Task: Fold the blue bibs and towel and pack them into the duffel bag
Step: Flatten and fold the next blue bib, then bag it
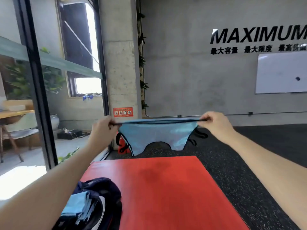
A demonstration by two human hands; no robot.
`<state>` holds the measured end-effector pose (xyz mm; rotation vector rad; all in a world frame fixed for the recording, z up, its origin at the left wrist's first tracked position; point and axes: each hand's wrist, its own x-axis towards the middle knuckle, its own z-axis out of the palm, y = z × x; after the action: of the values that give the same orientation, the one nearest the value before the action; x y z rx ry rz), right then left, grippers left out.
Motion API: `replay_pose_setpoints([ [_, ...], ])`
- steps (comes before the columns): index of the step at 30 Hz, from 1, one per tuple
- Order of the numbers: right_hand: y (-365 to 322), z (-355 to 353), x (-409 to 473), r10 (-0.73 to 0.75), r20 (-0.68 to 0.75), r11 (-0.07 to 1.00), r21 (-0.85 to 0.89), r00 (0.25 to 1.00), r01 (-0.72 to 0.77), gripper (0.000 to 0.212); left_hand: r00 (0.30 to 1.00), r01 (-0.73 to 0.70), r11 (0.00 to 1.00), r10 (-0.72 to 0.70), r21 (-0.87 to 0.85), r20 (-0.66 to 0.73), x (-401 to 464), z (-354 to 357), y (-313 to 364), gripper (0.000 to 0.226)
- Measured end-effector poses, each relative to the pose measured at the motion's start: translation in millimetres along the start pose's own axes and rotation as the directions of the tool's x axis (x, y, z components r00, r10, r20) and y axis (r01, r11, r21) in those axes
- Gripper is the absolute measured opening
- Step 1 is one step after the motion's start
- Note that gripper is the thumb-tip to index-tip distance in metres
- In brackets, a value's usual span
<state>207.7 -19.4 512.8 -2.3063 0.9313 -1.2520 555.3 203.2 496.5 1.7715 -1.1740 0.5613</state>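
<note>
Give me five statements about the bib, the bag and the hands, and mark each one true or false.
1. Both hands hold the bib stretched in the air. True: the left hand and the right hand each pinch one end of its top edge.
2. The bib lies flat on the red mat. False: it hangs above the mat's far edge.
3. The bag is open with blue cloth in it. True.
4. The bag sits on the right side of the mat. False: it is at the near left corner.
5. The bib has black trim and straps. True.
</note>
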Motion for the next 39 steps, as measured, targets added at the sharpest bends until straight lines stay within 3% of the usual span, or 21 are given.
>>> replay_pose_setpoints([
  [5,60.0,36.3,-117.9,0.154,0.233,0.988,-0.059,0.96,-0.144,0.015,0.969,-0.049,0.999,0.042,0.021,0.244,-148.9,25.9,-43.3,0.026],
  [8,88.1,49.0,-182.4,0.223,0.337,0.973,-0.135,0.915,-0.187,0.015,0.941,-0.018,0.995,-0.016,0.097,0.337,-219.6,33.6,-60.3,0.028],
  [11,108.0,51.4,-229.1,0.267,0.348,0.963,-0.123,0.899,-0.238,0.014,0.921,0.054,0.985,-0.113,0.166,0.372,-266.8,31.7,-58.2,0.025],
  [13,116.1,48.3,-248.3,0.292,0.326,0.956,-0.125,0.899,-0.265,0.011,0.916,0.142,0.987,-0.157,0.068,0.369,-287.5,27.1,-49.1,0.026],
  [17,117.2,32.6,-263.9,0.303,0.324,0.953,-0.099,0.896,-0.286,0.009,0.901,0.321,0.942,-0.271,-0.1,0.339,-296.6,14.7,-21.6,0.019],
  [24,120.4,23.3,-247.4,0.315,0.309,0.948,-0.061,0.898,-0.311,0.004,0.909,0.371,0.904,-0.307,-0.21,0.282,-288.6,18.6,-13.1,0.01],
  [27,130.4,37.6,-237.8,0.334,0.286,0.942,-0.058,0.898,-0.332,0.004,0.898,0.387,0.901,-0.32,-0.195,0.301,-283.3,37.2,-22.9,0.013],
  [33,167.0,82.8,-212.1,0.394,0.163,0.919,-0.046,0.905,-0.392,0.01,0.88,0.404,0.898,-0.33,-0.173,0.341,-253.9,96.0,-36.9,0.048],
  [39,215.4,134.1,-195.8,0.45,0.114,0.892,-0.018,0.886,-0.451,0.012,0.839,0.501,0.857,-0.447,-0.12,0.311,-234.3,170.5,-67.5,0.024],
])
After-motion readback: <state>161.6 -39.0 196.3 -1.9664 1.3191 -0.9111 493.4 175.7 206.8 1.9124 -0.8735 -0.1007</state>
